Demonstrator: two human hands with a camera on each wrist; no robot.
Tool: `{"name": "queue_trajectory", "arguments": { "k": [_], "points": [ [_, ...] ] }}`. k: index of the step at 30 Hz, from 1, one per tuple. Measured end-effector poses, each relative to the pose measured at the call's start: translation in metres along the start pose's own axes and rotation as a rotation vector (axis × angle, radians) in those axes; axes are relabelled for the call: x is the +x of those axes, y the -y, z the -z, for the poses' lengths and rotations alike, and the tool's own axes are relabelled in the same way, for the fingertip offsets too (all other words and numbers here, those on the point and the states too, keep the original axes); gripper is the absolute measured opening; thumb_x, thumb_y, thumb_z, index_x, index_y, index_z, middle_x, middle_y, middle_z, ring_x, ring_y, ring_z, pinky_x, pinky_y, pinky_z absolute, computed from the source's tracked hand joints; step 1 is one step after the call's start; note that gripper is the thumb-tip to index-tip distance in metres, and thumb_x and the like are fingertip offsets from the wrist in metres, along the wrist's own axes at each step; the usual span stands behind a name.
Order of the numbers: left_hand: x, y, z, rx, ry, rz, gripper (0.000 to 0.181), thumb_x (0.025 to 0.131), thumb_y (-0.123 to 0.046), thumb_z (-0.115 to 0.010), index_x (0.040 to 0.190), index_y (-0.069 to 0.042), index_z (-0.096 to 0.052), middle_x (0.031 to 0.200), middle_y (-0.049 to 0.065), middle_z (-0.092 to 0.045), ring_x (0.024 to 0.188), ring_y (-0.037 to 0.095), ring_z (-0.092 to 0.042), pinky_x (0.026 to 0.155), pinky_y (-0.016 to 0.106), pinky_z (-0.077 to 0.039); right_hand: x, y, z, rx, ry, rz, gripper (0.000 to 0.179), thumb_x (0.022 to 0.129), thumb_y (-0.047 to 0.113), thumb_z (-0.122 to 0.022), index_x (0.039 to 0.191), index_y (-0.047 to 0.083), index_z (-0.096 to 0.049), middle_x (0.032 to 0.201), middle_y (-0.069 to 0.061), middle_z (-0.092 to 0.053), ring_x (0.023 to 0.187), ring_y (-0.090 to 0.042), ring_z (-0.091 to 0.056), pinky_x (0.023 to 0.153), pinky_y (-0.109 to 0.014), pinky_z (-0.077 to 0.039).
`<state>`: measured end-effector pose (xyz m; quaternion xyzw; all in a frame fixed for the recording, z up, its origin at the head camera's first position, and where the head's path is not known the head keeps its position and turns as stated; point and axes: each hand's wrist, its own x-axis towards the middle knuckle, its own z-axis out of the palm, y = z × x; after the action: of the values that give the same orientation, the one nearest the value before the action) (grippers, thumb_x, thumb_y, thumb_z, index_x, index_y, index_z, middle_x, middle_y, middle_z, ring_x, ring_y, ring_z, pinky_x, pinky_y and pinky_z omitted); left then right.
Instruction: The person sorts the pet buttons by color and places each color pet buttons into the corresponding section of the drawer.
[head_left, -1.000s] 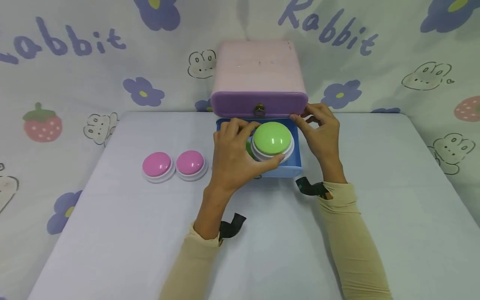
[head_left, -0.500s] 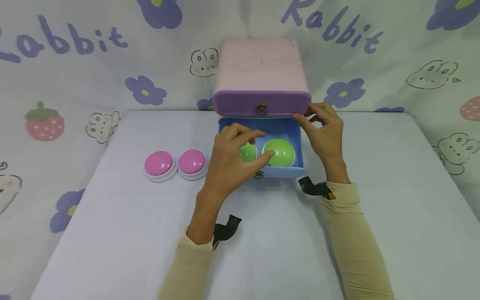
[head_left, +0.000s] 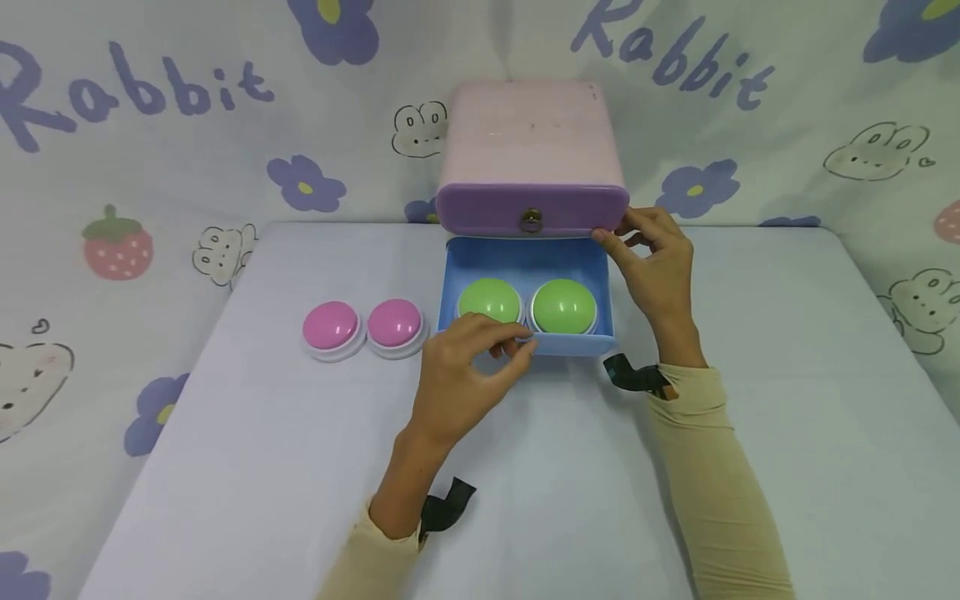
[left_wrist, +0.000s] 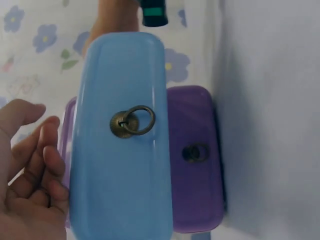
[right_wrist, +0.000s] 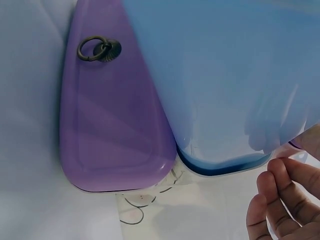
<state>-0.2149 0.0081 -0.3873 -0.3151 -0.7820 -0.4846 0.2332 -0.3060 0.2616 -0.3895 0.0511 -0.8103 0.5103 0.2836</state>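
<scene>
My left hand [head_left: 459, 379] is just in front of the pulled-out blue drawer [head_left: 525, 257], its fingers loosely bent and holding nothing. In the left wrist view it is beside the blue drawer front [left_wrist: 120, 175], which has a brass ring pull [left_wrist: 142, 120]. Side by side in the drawer sit two dome-topped push buttons with white bases, a left green button [head_left: 489, 298] partly behind my left fingers and a right green button [head_left: 564, 306]. My right hand [head_left: 660, 271] holds the right front corner of the pink drawer cabinet [head_left: 528, 133], thumb in front.
Two pink dome buttons, one [head_left: 330, 325] beside the other [head_left: 395, 322], stand on the white table [head_left: 262, 467] left of the drawer. Above the blue drawer is a shut purple drawer [head_left: 487, 210]. Another purple drawer [left_wrist: 195, 200] lies below it. A printed cloth [head_left: 180, 183] hangs behind.
My left hand has put the right green button down in the drawer and released it. It has then drawn back toward the drawer's front. My right hand stays at the cabinet corner.
</scene>
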Motion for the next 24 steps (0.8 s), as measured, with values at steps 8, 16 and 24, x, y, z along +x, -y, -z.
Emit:
{"name": "queue_trajectory", "arguments": {
  "k": [8, 16, 24],
  "points": [
    [-0.019, -0.004, -0.014, 0.272, 0.038, 0.145, 0.011, 0.084, -0.013, -0.081, 0.093, -0.007, -0.077, 0.079, -0.001, -0.064, 0.065, 0.011, -0.052, 0.057, 0.025, -0.045, 0.003, 0.002, 0.003, -0.001, 0.003, 0.006, 0.042, 0.084, 0.020, -0.083, 0.123, 0.010, -0.072, 0.106, -0.005, -0.065, 0.097, -0.013, -0.057, 0.084, -0.026, -0.046],
    [-0.027, 0.008, -0.036, 0.254, -0.070, 0.182, 0.011, 0.088, -0.015, -0.078, 0.092, -0.004, -0.077, 0.076, -0.001, -0.064, 0.066, 0.010, -0.055, 0.058, 0.022, -0.048, 0.006, 0.004, 0.006, -0.005, -0.011, 0.015, 0.041, 0.085, 0.019, -0.083, 0.123, 0.009, -0.072, 0.105, -0.005, -0.065, 0.096, -0.013, -0.058, 0.084, -0.027, -0.047],
    [-0.015, 0.010, -0.035, 0.190, -0.059, 0.201, 0.013, 0.090, -0.015, -0.076, 0.093, -0.003, -0.078, 0.076, 0.001, -0.064, 0.068, 0.010, -0.055, 0.059, 0.021, -0.047, 0.000, 0.000, 0.001, 0.010, 0.011, 0.000, 0.041, 0.085, 0.020, -0.082, 0.124, 0.009, -0.072, 0.105, -0.004, -0.064, 0.096, -0.013, -0.058, 0.084, -0.025, -0.046]
  ]
}}
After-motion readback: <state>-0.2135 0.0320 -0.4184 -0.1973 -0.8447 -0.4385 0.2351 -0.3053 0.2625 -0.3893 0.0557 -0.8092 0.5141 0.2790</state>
